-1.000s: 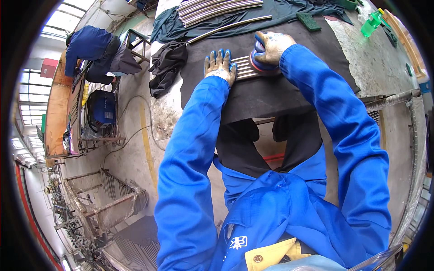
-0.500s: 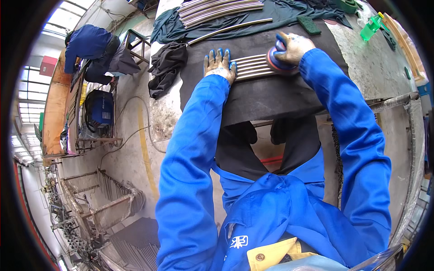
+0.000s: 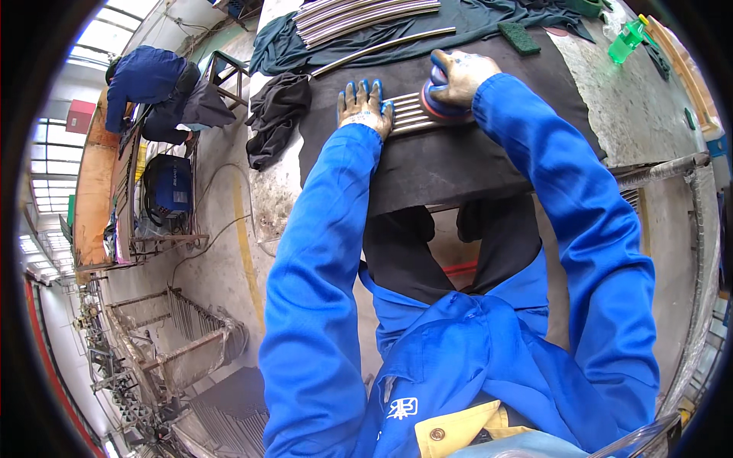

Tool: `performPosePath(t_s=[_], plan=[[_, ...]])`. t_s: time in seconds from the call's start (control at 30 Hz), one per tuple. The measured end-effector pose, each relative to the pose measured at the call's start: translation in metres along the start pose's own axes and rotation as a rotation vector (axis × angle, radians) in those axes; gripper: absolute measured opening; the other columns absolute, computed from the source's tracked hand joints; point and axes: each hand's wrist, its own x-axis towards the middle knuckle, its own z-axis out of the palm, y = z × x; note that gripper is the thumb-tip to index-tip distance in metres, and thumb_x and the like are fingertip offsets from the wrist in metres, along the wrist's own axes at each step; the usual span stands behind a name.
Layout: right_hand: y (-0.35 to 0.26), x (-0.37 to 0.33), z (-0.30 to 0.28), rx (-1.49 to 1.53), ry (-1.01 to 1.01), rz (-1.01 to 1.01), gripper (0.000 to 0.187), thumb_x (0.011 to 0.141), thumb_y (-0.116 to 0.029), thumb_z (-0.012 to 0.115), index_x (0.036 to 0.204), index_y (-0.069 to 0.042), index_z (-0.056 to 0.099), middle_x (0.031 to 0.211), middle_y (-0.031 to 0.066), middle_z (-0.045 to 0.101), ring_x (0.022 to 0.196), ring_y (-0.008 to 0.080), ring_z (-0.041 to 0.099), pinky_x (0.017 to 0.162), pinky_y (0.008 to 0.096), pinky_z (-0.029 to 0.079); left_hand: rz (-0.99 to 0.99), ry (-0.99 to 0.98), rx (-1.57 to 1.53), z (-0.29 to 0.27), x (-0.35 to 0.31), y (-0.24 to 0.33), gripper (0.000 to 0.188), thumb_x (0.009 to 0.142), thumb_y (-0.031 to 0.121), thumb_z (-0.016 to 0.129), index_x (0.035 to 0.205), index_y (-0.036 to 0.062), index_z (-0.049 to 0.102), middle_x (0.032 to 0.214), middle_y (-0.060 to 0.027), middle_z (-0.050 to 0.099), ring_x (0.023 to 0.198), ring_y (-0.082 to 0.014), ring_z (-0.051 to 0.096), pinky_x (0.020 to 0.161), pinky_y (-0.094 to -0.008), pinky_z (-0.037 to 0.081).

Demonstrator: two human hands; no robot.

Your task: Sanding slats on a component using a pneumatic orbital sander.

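Observation:
Several shiny metal tubes [image 3: 408, 116] lie side by side on a black mat [image 3: 435, 175] that covers part of the table. My gloved left hand [image 3: 365, 108] rests flat over their left ends, its fingers stretched out and apart. My gloved right hand [image 3: 467, 76] is closed around a round hand pad [image 3: 438, 105] with a blue and reddish rim, pressed down on the tubes. The pad and that hand cover the tubes' right part. The pad's working face, against the metal, is hidden.
Beyond the mat, more metal tubes [image 3: 359, 21] lie on a dark green cloth [image 3: 477, 21], with one single tube [image 3: 389, 49] nearer. A green scouring pad [image 3: 519, 38], a green bottle [image 3: 628, 42] and a crumpled black cloth [image 3: 279, 120] are around. A person [image 3: 149, 80] bends at the left.
My right hand has slid the pad leftward along the tubes, closer to my left hand. The left hand still lies flat on the tube ends.

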Motion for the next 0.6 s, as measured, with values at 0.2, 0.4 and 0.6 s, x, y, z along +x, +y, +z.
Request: performPosePath(t_s=[0.2,0.4,0.6], plan=[[0.009,0.003,0.006,-0.024,0.003,0.003,0.075,0.083,-0.053,0.059,0.143,-0.014,0.038,0.13,0.0139,0.056,0.116,0.0302,0.057,0.099,0.0374,0.045,0.001,0.021,-0.007,0.001,0.003,-0.001,0.064,0.094,0.048,0.035,0.148,0.0149,0.034,0.154,-0.0132,0.029,0.145,-0.0339,0.017,0.118,-0.0463,0.008],[0.033,0.001,0.009,-0.021,0.027,0.077,0.075,0.083,-0.052,0.059,0.144,-0.014,0.037,0.13,0.0139,0.056,0.116,0.03,0.057,0.1,0.0373,0.045,-0.018,-0.038,0.059,-0.002,0.005,-0.001,0.063,0.096,0.052,0.028,0.15,0.0191,0.028,0.156,-0.0099,0.024,0.146,-0.032,0.014,0.118,-0.0448,0.007],[0.017,0.002,0.007,-0.006,0.029,0.071,0.075,0.082,-0.053,0.058,0.143,-0.014,0.039,0.129,0.0138,0.057,0.116,0.0303,0.057,0.099,0.0383,0.045,-0.003,0.015,-0.01,0.0,0.006,-0.002,0.061,0.094,0.047,0.035,0.148,0.0169,0.034,0.155,-0.0109,0.028,0.145,-0.0328,0.016,0.118,-0.0464,0.008]])
